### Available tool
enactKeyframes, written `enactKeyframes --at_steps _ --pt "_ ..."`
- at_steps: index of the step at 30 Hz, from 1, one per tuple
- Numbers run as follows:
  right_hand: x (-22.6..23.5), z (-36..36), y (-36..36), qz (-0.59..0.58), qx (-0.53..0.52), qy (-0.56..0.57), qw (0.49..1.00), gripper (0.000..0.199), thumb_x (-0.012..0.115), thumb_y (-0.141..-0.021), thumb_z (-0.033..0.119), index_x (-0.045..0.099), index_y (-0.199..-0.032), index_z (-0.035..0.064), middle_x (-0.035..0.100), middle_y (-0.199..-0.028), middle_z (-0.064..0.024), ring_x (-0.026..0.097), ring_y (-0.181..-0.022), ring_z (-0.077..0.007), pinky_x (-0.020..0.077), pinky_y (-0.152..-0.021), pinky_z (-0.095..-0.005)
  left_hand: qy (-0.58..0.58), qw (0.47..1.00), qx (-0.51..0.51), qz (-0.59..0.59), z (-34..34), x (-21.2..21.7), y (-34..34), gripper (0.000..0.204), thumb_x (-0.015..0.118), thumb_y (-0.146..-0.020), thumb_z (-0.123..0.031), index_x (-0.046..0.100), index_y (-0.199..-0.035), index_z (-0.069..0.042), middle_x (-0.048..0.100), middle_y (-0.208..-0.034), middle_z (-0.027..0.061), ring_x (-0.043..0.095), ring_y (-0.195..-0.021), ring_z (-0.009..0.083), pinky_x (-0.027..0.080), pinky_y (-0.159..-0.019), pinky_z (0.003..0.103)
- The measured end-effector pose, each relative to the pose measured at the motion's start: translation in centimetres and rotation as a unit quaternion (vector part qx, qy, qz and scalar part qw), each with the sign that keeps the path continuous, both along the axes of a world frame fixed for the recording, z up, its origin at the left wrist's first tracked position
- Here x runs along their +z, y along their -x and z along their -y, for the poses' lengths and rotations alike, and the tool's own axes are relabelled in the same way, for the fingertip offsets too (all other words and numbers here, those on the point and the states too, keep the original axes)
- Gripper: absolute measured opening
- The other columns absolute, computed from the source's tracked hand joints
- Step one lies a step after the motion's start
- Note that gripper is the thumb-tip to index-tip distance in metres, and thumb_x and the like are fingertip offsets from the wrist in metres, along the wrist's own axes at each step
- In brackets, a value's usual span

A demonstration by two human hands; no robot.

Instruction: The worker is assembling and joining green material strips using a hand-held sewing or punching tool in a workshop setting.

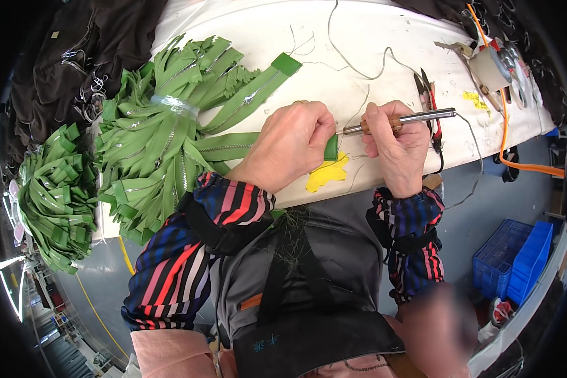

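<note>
A green zipper [233, 146] runs from the bundle to my left hand [294, 142], whose fingers are closed on it near its end. The zipper's darker green end tab [331, 149] sticks out beside my fingertips. My right hand [395, 140] grips a slim pen-shaped tool [427, 116] with a wood-coloured grip and a metal barrel; a grey cord appears to leave its back end. The tool's thin tip points left and meets the area by the tab; exact contact cannot be made out. Under the tab lies a torn yellow scrap [328, 174].
A tied bundle of green zippers [160, 135] lies at left, with another bundle [60, 195] hanging beyond. Dark garments [75, 57] pile far left. Red-handled cutters [433, 107], a tape roll [490, 68] and an orange cable [505, 135] lie right. Blue crates [501, 258] stand below.
</note>
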State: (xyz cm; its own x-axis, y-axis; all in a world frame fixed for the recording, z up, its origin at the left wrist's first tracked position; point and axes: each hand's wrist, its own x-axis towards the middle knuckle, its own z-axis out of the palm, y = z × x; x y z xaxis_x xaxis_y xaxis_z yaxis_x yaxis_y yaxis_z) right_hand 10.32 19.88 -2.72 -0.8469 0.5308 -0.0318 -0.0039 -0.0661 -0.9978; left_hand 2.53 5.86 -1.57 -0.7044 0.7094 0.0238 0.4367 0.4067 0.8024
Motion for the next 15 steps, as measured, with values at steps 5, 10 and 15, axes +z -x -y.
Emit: enactKeyframes --at_steps 5,10,15 --pt "-0.11 0.33 0.16 0.004 0.002 -0.007 1.000 0.017 0.061 -0.083 0.014 0.055 -0.072 0.0021 0.053 -0.057 0.0013 0.044 -0.046 -0.0019 0.0338 -0.040 -0.0169 -0.001 1.000 0.001 -0.003 0.29 -0.29 0.10 0.009 0.054 -0.080 -0.004 0.057 -0.078 0.004 0.055 -0.061 0.0097 0.046 -0.054 0.0110 0.039 -0.051 0.027" --pt "-0.16 0.30 0.16 -0.001 0.003 -0.012 1.000 0.017 0.061 -0.083 0.014 0.056 -0.072 0.0022 0.053 -0.057 0.0015 0.045 -0.047 -0.0018 0.0342 -0.041 -0.0170 0.003 1.000 -0.001 -0.007 0.19 -0.29 0.14 0.009 0.054 -0.080 -0.004 0.057 -0.078 0.004 0.056 -0.062 0.0103 0.048 -0.054 0.0123 0.040 -0.051 0.027" --pt "-0.03 0.29 0.11 0.007 0.002 -0.018 1.000 0.017 0.061 -0.084 0.014 0.056 -0.072 0.0022 0.053 -0.057 0.0015 0.045 -0.047 -0.0018 0.0343 -0.041 -0.0170 0.011 1.000 -0.002 -0.004 0.10 -0.02 0.14 0.009 0.053 -0.079 -0.004 0.057 -0.078 0.004 0.056 -0.062 0.0108 0.049 -0.054 0.0129 0.040 -0.051 0.028"
